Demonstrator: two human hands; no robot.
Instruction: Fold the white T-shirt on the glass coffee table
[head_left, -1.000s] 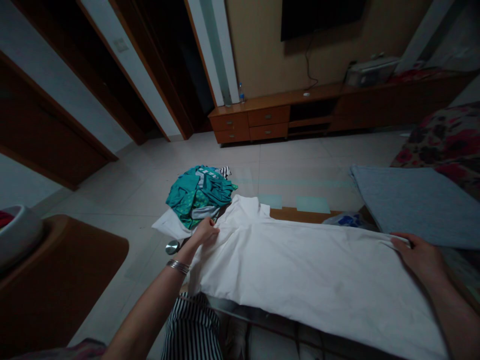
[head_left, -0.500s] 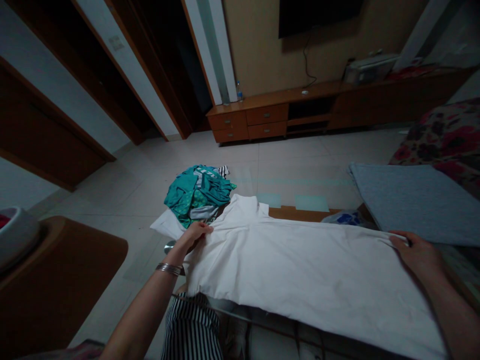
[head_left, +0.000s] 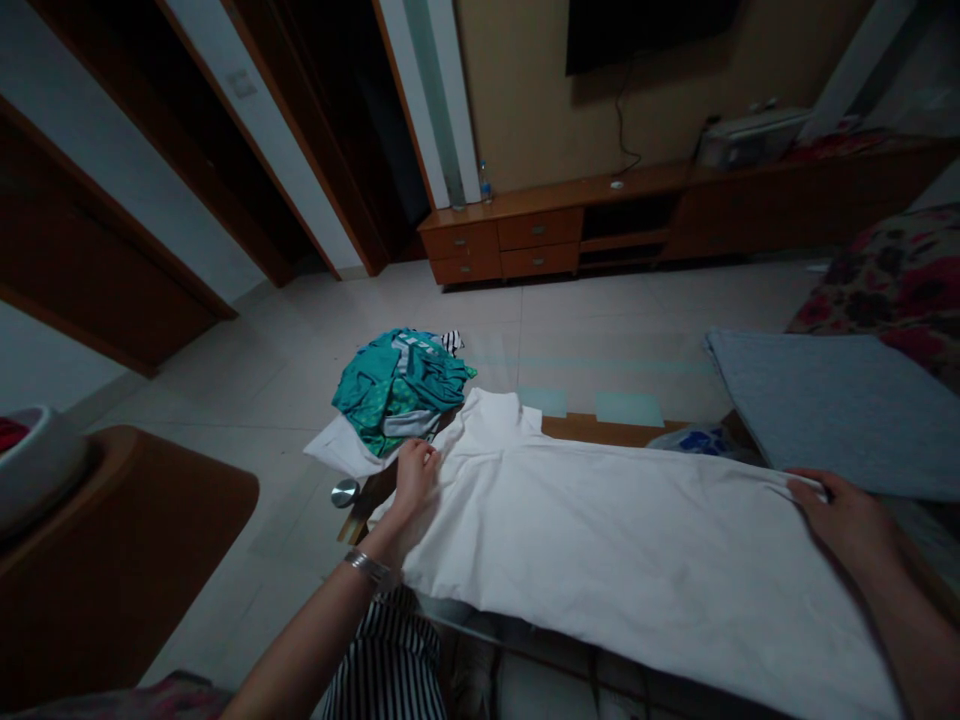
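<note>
A white garment (head_left: 600, 530) lies spread lengthwise over a low table, its narrower sleeve-like part toward the far left. My left hand (head_left: 416, 475), with a silver bracelet at the wrist, rests at the garment's left edge, its fingers closed together; whether cloth is between them is too dim to tell. At the far right corner, my right hand (head_left: 844, 510) pinches the garment's edge between thumb and fingers. Beyond my left hand sits a heap of teal and green clothes (head_left: 397, 385), with a white cloth (head_left: 349, 448) at its near side.
A folded grey cloth (head_left: 840, 400) lies at the right beside a floral cover (head_left: 892, 275). Left stands a brown rounded cabinet (head_left: 172, 500) bearing a white basin (head_left: 45, 465). A round metal object (head_left: 345, 492) is near the table's left corner. A TV cabinet (head_left: 540, 240) lines the wall.
My left hand has moved right and slightly away from me along the garment's left edge. More of the table's left corner shows. My right hand keeps its grip.
</note>
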